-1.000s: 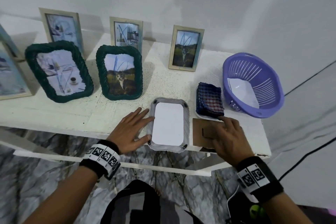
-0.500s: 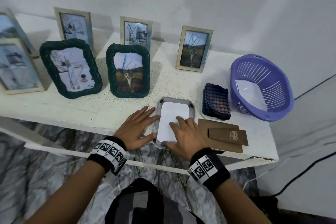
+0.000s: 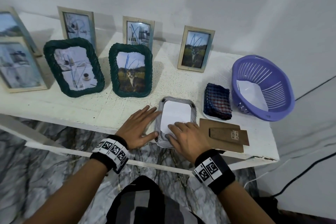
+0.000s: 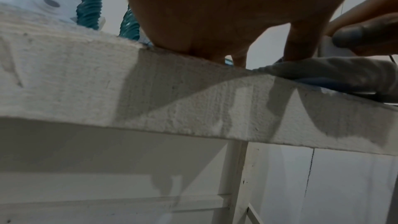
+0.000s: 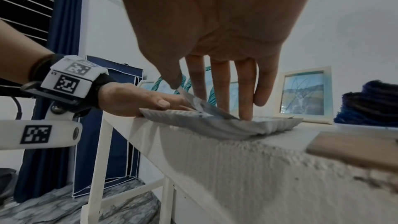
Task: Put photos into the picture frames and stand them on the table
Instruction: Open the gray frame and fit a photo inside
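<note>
A grey picture frame (image 3: 193, 114) lies face down at the table's front edge, with a white photo back (image 3: 175, 113) set in it. My left hand (image 3: 145, 123) lies flat on the table, straight fingers against the frame's left side (image 4: 333, 72). My right hand (image 3: 180, 131) presses straight fingers on the photo's near end. In the right wrist view its thumb (image 5: 172, 79) touches a raised near edge of the photo (image 5: 193, 101) above the frame (image 5: 215, 125). The brown backing board (image 3: 223, 132) with its stand lies just right of the frame.
A purple basket (image 3: 272, 107) at the right holds white photo paper (image 3: 251, 94). A folded checked cloth (image 3: 217, 103) sits beside it. Two green wicker frames (image 3: 74, 67) (image 3: 131, 70) and several wooden frames (image 3: 195, 49) stand behind. The table edge (image 3: 236, 156) is close under my wrists.
My right hand left the brown backing board and moved left onto the photo in the grey frame, then drew back to its near end. The left hand has stayed beside the frame.
</note>
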A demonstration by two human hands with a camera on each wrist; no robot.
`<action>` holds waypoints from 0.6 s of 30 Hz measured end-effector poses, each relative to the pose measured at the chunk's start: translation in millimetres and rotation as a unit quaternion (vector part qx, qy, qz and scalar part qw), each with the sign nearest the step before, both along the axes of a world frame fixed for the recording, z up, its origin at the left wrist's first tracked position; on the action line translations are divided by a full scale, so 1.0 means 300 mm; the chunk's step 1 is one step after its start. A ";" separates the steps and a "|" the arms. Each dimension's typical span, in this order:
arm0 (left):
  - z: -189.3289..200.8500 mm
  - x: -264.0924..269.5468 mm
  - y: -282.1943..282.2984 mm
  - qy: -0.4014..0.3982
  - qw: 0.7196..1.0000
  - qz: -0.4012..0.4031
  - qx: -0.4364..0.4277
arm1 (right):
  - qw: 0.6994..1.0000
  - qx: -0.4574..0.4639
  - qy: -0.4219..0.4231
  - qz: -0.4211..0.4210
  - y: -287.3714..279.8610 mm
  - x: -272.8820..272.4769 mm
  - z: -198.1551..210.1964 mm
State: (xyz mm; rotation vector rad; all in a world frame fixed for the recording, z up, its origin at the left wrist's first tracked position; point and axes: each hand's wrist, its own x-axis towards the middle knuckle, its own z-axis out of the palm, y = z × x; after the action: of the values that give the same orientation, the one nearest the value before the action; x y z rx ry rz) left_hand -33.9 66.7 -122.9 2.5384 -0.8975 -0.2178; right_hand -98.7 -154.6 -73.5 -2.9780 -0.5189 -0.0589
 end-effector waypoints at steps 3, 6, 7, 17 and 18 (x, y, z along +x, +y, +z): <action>-0.006 -0.008 -0.011 -0.003 1.000 0.021 0.017 | 0.999 0.044 0.005 -0.006 0.007 -0.010 -0.004; -0.013 -0.005 -0.029 -0.020 0.999 0.040 0.024 | 0.997 0.076 0.009 -0.019 0.005 -0.016 0.004; -0.014 -0.003 -0.032 -0.022 0.999 0.044 0.023 | 0.996 0.083 0.005 -0.023 0.004 -0.018 0.007; -0.011 -0.010 -0.039 -0.024 0.998 0.054 0.028 | 0.946 0.200 -0.138 -0.215 -0.022 -0.036 0.101; -0.009 -0.009 -0.040 -0.024 0.998 0.052 0.030 | 0.940 0.197 -0.156 -0.233 -0.036 -0.036 0.110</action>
State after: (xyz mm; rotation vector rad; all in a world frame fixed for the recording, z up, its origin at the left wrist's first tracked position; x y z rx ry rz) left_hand -36.5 54.6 -125.7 2.6479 -0.7845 -0.1532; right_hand -109.4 -165.5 -40.4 -2.6280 0.1737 -0.6060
